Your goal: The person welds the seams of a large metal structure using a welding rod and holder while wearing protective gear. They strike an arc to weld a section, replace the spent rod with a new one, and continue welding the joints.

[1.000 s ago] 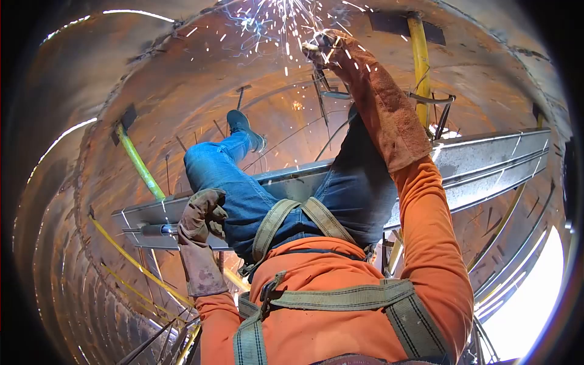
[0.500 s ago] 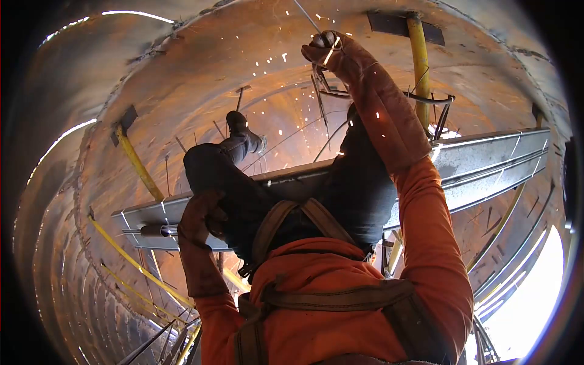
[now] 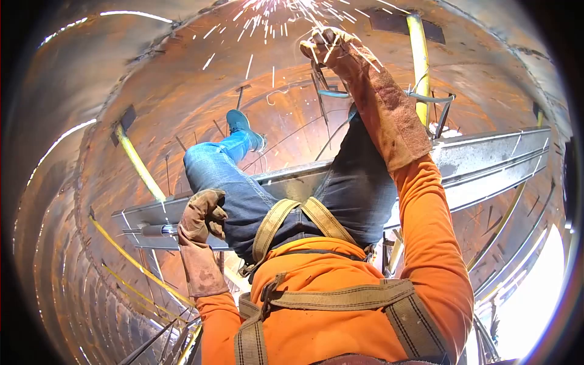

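Observation:
My right hand (image 3: pixel 337 52), in a brown leather welding glove, is raised at the top and closed on a welding electrode holder (image 3: pixel 319 73), mostly hidden by the glove. Bright sparks (image 3: pixel 274 12) burst from the curved steel wall just beyond that hand. The arc itself lies at the top edge of the view. Low on the left, my gloved left hand (image 3: pixel 204 219) rests beside my thigh, its fingers loosely bent and apart, with nothing visible in them. It is near the steel beam (image 3: pixel 486 161) that crosses under my legs.
Rusty curved steel wall (image 3: pixel 182 91) surrounds me. Yellow posts (image 3: pixel 418 67) stand at both sides. A cable (image 3: pixel 333 93) hangs below my right hand. A grey cylinder (image 3: pixel 159 230) lies along the beam at left. Harness straps (image 3: pixel 340 298) cross my body.
A bright arc and a fan of sparks have appeared at the top, lighting my clothes and gloves. The thin rod seen earlier above my right hand is now lost in glare. Both hands stay nearly in place.

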Available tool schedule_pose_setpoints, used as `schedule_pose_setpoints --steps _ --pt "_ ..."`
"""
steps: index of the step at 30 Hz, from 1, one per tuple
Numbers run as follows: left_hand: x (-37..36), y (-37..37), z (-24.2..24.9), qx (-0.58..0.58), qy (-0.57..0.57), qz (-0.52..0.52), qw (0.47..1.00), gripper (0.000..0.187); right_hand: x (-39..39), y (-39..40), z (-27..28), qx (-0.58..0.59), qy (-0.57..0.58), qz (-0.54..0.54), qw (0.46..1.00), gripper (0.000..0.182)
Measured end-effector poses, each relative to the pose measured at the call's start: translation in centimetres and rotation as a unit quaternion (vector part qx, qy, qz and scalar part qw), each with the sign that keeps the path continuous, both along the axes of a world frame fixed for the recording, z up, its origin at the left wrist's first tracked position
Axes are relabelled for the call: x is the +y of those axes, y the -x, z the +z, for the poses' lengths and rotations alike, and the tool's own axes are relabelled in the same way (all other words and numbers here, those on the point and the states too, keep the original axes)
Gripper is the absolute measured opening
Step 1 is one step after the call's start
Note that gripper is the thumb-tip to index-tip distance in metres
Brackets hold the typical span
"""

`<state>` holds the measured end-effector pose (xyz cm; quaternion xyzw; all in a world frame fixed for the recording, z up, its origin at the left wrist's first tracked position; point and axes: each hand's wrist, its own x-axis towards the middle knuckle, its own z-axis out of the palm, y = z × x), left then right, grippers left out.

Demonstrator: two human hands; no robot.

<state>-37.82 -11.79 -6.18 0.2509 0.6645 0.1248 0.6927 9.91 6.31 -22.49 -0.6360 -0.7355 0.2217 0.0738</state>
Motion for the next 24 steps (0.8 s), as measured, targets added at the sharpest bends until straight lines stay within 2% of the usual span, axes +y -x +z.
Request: schedule_pose_setpoints --steps 1,3,4,5,6,7,9,10,12,16,18,19,21,22,24 --pt "0.1 0.2 0.2 -0.008 0.001 -0.016 1.000 0.032 0.0 0.0 -0.4 0.001 0.000 -0.001 1.000 0.034" --pt "-1.1 1.6 -2.2 0.015 -0.098 -0.047 0.994 0.033 0.2 -0.3 -2.7 0.252 -0.036 -0.036 0.966 0.013" --pt "-0.8 1.3 -1.7 0.015 -0.098 -0.047 0.994 0.033 0.4 -0.6 -4.7 0.373 -0.053 -0.053 0.925 0.016" --pt "-0.5 1.2 -1.1 0.004 -0.056 -0.041 0.998 0.032 0.9 -0.7 -6.6 0.374 -0.053 -0.054 0.925 0.016" --pt "-0.2 1.1 -0.8 -0.007 -0.014 -0.035 0.999 0.032 1.6 -1.1 -9.4 0.570 0.003 -0.059 0.819 0.020" --pt "-0.3 1.3 -1.0 -0.007 -0.014 -0.036 0.999 0.032 1.9 -1.0 -9.8 0.736 0.059 -0.062 0.671 0.025" --pt "-0.8 2.3 -2.2 0.000 -0.102 -0.101 0.990 0.031 2.1 -1.5 -10.4 0.744 0.065 -0.067 0.661 0.026" --pt "-0.8 2.7 -2.7 0.000 -0.102 -0.101 0.990 0.031 2.3 -1.8 -10.0 0.752 0.072 -0.072 0.651 0.026" --pt "-0.8 3.5 -3.6 -0.020 -0.017 -0.028 0.999 0.031 1.9 -2.5 -9.4 0.767 0.084 -0.082 0.631 0.027" --pt "-0.3 2.2 -1.8 -0.020 -0.026 -0.061 0.998 0.030 2.4 -3.7 -8.5 0.795 0.110 -0.102 0.588 0.029" --pt "-0.4 2.3 -2.0 -0.018 -0.074 -0.109 0.991 0.030 2.6 -3.1 -8.1 0.808 0.123 -0.111 0.565 0.029" --pt "-0.2 2.1 -1.8 -0.028 -0.038 -0.080 0.996 0.030 2.5 -2.8 -7.7 0.814 0.129 -0.116 0.554 0.030" --pt "0.2 1.3 -1.1 0.016 -0.017 -0.087 0.996 0.031 1.9 -2.7 -6.9 0.826 0.142 -0.126 0.531 0.031" --pt "0.3 0.9 -0.7 0.016 -0.017 -0.087 0.996 0.031 -1.1 -3.2 -5.9 0.831 0.148 -0.130 0.519 0.031" --pt "0.3 0.4 -0.3 0.021 0.003 -0.048 0.999 0.033 -14.6 -4.5 -0.1 0.842 0.160 -0.140 0.496 0.032"
